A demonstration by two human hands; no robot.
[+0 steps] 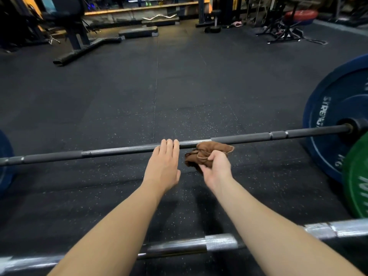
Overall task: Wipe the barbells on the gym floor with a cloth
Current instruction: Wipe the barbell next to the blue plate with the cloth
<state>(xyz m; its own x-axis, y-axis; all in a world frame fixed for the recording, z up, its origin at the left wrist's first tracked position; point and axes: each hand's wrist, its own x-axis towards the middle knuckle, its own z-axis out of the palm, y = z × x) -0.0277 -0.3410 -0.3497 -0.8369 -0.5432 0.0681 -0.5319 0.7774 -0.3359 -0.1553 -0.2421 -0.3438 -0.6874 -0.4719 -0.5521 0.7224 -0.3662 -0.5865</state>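
Far left: edge of the left blue plate [5,166] only, cut off by the frame. The far barbell [49,156] runs from it across the gym floor [179,86], its shaft raised a little off the rubber by the plates.

Centre-left: my left hand [163,166] lies palm down, fingers [169,145] straight and close together, tips resting on top of the smooth middle of the shaft. It holds nothing and seems to be steadying the bar.

Centre-right: the brown cloth [211,151] is bunched just beside the left hand, with its upper fold against the near side of the shaft. I cannot tell whether it presses on the steel. My right hand [216,168] grips the lower part of the wad, fingers curled round it.

Right: the shaft passes into the right blue plate [334,120]. A green plate [356,176] stands nearer the camera and belongs, I judge, to the near barbell [219,241], the chrome one crossing under both forearms.

Handling notes (judgement):
- The cloth is soft and light and will fold round the shaft. It is best gripped as a pad wrapped over the top.
- The loaded bar is heavy and stiff but can roll on its plates, hence the steadying hand.
- The smooth centre should slide easily. The knurled sections will drag on the fabric.
- The near barbell looks unattended.
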